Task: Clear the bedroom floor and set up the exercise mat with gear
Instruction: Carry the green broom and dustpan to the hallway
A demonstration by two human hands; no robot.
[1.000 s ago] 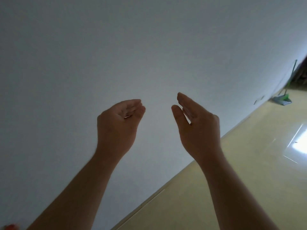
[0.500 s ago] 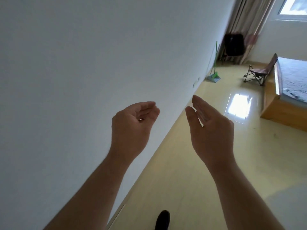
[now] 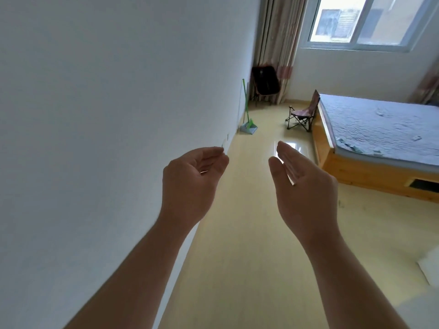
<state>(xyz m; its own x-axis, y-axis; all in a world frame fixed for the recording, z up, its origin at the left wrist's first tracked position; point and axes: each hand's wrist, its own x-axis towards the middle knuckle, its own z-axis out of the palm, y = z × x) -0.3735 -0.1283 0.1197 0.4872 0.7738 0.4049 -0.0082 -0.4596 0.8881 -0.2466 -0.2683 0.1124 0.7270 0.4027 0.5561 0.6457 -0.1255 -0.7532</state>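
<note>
Fingers of the right hand lie straight and together, touching nothing; the left hand curls loosely, empty. Both hover above the yellow floor, which runs between white wall and wooden bed.

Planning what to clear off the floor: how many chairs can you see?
2. A black chair stands in the far corner by the curtain; a low folding chair sits beside the bed frame. More may be out of view.
</note>
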